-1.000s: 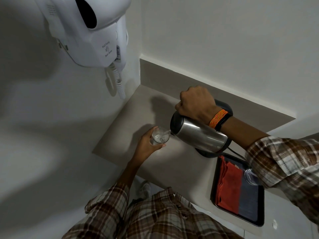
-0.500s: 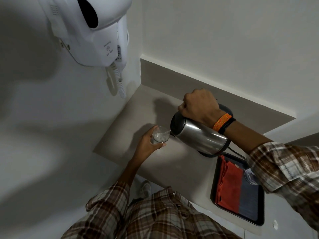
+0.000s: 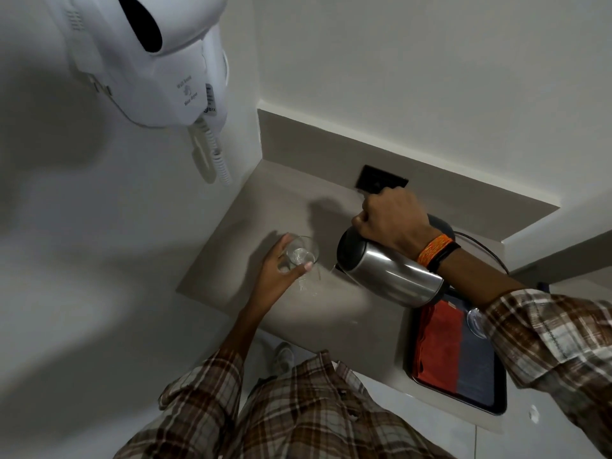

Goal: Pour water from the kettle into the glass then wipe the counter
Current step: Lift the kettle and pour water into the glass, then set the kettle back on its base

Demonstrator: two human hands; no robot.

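My right hand (image 3: 390,220) grips the handle of a steel kettle (image 3: 390,276), tilted with its spout down to the left over the beige counter (image 3: 275,207). My left hand (image 3: 278,270) holds a clear glass (image 3: 303,253) with water in it, a short gap left of the spout. A thin stream leaves the spout and falls outside the glass. Small splashes of water (image 3: 308,286) lie on the counter below.
A black tray (image 3: 496,402) at the right holds a folded red and grey cloth (image 3: 440,349) and an upturned glass (image 3: 475,323). The kettle base and its cord (image 3: 483,246) sit behind the kettle. A black wall socket (image 3: 377,178) and a white wall hair dryer (image 3: 159,58) are near.
My left hand has carried the glass left, away from the spout. The kettle stays tilted, and water now drips onto the counter. A socket behind my right hand has come into view.
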